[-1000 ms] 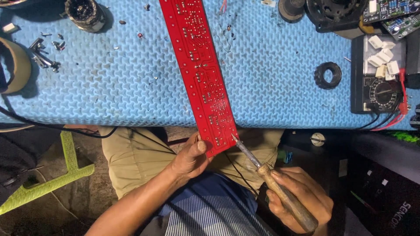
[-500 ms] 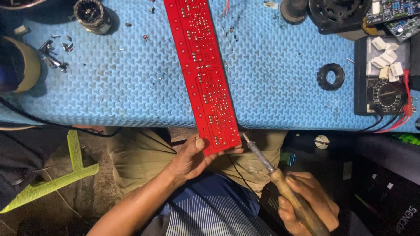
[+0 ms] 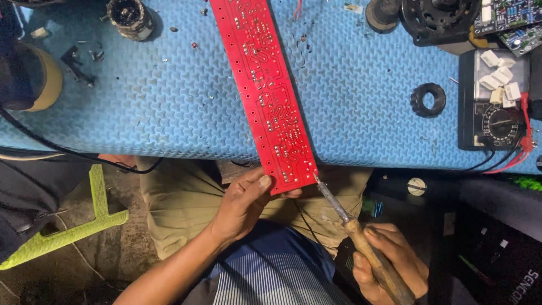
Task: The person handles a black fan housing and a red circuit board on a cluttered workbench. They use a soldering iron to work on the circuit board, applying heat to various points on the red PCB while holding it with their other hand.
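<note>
A long red circuit board point(image 3: 265, 90) lies slanted across the blue textured mat point(image 3: 169, 101), its near end sticking out past the table's front edge. My left hand point(image 3: 240, 206) grips that near end, thumb on top. My right hand point(image 3: 389, 265) holds a soldering iron point(image 3: 361, 243) by its wooden handle. The iron's metal tip touches the board's near right corner.
A black multimeter point(image 3: 491, 113) with white blocks on it and red and black leads sits at the right. A black ring point(image 3: 428, 99), a black motor part point(image 3: 437, 20), a dark round part point(image 3: 131, 17), a tape roll point(image 3: 34, 79) and small screws lie on the mat. A green plastic piece point(image 3: 73, 226) lies on the floor.
The view has shifted slightly. My right hand has brought the iron's tip against the board's near right corner; my left hand keeps its hold on the board's end.
</note>
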